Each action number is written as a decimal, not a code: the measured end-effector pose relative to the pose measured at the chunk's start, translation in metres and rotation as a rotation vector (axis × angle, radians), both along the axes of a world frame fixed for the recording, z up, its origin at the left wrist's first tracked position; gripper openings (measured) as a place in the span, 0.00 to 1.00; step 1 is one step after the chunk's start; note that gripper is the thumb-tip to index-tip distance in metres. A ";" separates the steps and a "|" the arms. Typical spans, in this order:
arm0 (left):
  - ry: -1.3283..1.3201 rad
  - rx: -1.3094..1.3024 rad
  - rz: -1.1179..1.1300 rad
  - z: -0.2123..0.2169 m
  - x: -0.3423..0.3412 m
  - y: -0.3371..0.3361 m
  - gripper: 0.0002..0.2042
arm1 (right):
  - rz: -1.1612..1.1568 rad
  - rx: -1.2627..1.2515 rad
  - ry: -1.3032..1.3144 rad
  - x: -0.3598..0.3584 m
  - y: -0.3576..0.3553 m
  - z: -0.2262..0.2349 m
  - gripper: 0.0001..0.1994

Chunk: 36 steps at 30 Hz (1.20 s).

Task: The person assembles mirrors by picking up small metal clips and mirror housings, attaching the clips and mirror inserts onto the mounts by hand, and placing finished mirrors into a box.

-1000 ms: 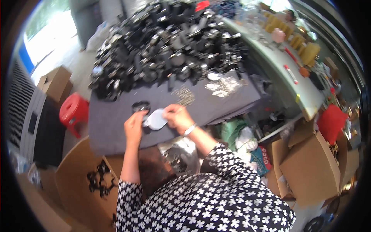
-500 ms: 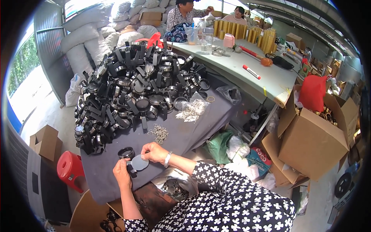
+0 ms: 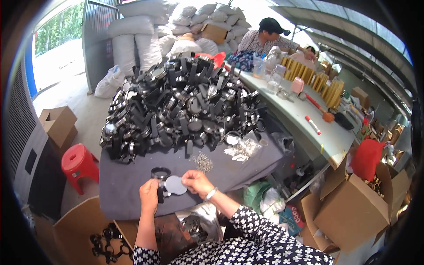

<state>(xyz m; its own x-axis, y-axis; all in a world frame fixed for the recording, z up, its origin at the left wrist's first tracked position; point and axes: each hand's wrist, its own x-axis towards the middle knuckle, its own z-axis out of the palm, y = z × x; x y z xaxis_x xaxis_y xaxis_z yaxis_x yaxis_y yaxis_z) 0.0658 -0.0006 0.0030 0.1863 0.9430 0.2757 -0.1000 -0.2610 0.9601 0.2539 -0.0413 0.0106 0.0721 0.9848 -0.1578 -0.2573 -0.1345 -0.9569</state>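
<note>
Grey cloth covers the tabletop (image 3: 128, 194), which carries a big heap of black parts (image 3: 176, 106), a small pile of screws (image 3: 203, 162) and a black ring (image 3: 160, 172) near its front edge. Just in front of the ring, both hands meet over a pale grey disc (image 3: 176, 185). The left hand (image 3: 149, 195) is closed on a black part at the disc's left side; the right hand (image 3: 198, 182) pinches the disc's right edge. A red stool (image 3: 79, 164) stands left of the tabletop, and cardboard boxes (image 3: 353, 207) stand to the right.
</note>
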 end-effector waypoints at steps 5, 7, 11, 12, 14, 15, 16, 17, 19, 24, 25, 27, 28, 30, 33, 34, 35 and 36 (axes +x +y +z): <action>-0.197 -0.156 -0.048 -0.008 -0.009 0.002 0.13 | -0.044 -0.023 -0.011 -0.004 0.006 -0.008 0.02; -0.161 -0.166 -0.078 -0.002 -0.007 -0.005 0.14 | -0.121 0.126 -0.211 0.005 0.004 -0.016 0.03; -0.204 -0.135 -0.057 -0.006 -0.008 -0.001 0.15 | -0.213 0.293 -0.703 0.007 0.012 0.000 0.04; -0.204 -0.132 -0.054 -0.006 -0.008 -0.001 0.15 | -0.186 0.275 -0.831 0.009 0.012 0.008 0.04; -0.193 -0.135 -0.078 -0.003 -0.007 0.000 0.15 | -0.172 0.288 -0.912 0.011 0.021 0.019 0.05; -0.187 -0.137 -0.096 -0.001 -0.005 0.000 0.15 | -0.153 0.302 -0.997 0.012 0.025 0.024 0.06; -0.180 -0.136 -0.102 -0.001 -0.005 -0.002 0.15 | -0.131 0.318 -1.051 0.010 0.030 0.028 0.06; -0.154 -0.125 -0.069 -0.003 -0.006 -0.003 0.15 | -0.133 0.321 -1.044 0.008 0.037 0.024 0.06; -0.121 -0.099 -0.048 -0.001 -0.003 -0.003 0.16 | -0.078 0.274 -1.198 0.011 0.050 0.020 0.06; -0.125 -0.091 -0.047 0.000 0.000 -0.004 0.15 | -0.009 0.214 -1.393 0.004 0.060 0.013 0.07; -0.117 -0.089 -0.054 0.000 0.000 -0.004 0.15 | -0.017 0.211 -1.387 0.002 0.058 0.013 0.07; -0.089 -0.088 -0.033 -0.001 0.001 -0.003 0.15 | -0.149 0.396 -1.461 -0.005 0.051 0.022 0.08; -0.082 -0.087 -0.044 -0.003 0.001 -0.002 0.15 | -0.129 0.507 -1.354 -0.011 0.048 0.026 0.09; -0.086 -0.059 -0.018 -0.006 0.000 -0.001 0.15 | 0.112 0.621 -1.216 -0.025 0.045 0.041 0.12; -0.071 -0.029 -0.017 -0.007 -0.003 0.000 0.14 | 0.235 0.607 -1.332 -0.047 0.029 0.054 0.13; -0.069 -0.021 -0.016 -0.008 -0.002 0.001 0.14 | 0.227 0.602 -1.325 -0.049 0.027 0.058 0.13; -0.062 -0.021 -0.021 -0.008 0.000 0.001 0.14 | 0.235 0.580 -1.347 -0.049 0.025 0.064 0.12; -0.039 -0.016 -0.007 -0.007 0.001 0.001 0.14 | 0.244 0.558 -1.367 -0.048 0.024 0.066 0.11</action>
<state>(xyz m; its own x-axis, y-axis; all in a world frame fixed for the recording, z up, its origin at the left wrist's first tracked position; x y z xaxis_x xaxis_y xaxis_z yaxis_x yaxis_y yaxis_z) 0.0667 0.0004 -0.0040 0.1826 0.9459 0.2680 -0.1390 -0.2450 0.9595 0.2055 -0.0169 0.0768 -0.3214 0.9031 0.2849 0.8299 0.4135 -0.3746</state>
